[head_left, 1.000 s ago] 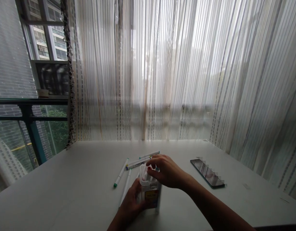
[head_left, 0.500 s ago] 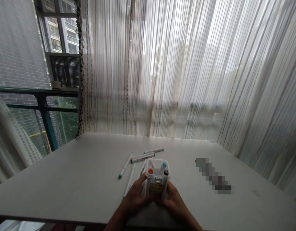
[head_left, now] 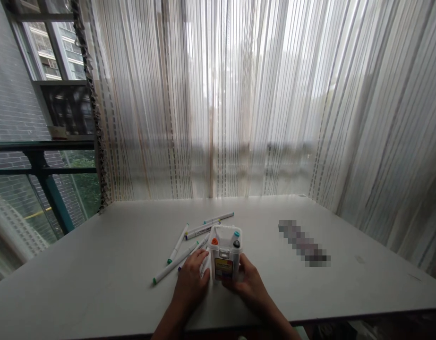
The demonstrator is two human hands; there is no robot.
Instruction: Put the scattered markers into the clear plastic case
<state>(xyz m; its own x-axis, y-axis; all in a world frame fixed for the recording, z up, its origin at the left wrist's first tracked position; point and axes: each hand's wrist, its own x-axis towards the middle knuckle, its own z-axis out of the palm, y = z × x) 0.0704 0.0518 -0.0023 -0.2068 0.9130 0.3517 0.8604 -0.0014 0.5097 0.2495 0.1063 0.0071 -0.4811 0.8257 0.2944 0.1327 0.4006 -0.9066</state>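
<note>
A clear plastic marker box (head_left: 224, 257) stands upright on the table, with a yellow and dark label on its front. Inside it are markers with an orange cap (head_left: 214, 241), a light blue cap (head_left: 236, 234) and a black cap (head_left: 236, 244). My right hand (head_left: 249, 279) wraps round the box's right side and lower front. To the left of the box, my left hand (head_left: 192, 276) is over loose white markers, thumb and fingers apart. A green-capped marker (head_left: 175, 263) lies just beyond that hand, and others are partly hidden under its fingers.
More white markers lie farther back, including a green-ended one (head_left: 178, 243) and a blue-ended one (head_left: 219, 218). A blurred-out long object (head_left: 304, 242) lies to the right on the white table (head_left: 107, 264). Sheer curtains (head_left: 218, 118) hang behind the table.
My left hand has let go of the box and moved left to the loose markers. The right hand stays on the box. Some markers near the left hand have shifted, and the view has turned.
</note>
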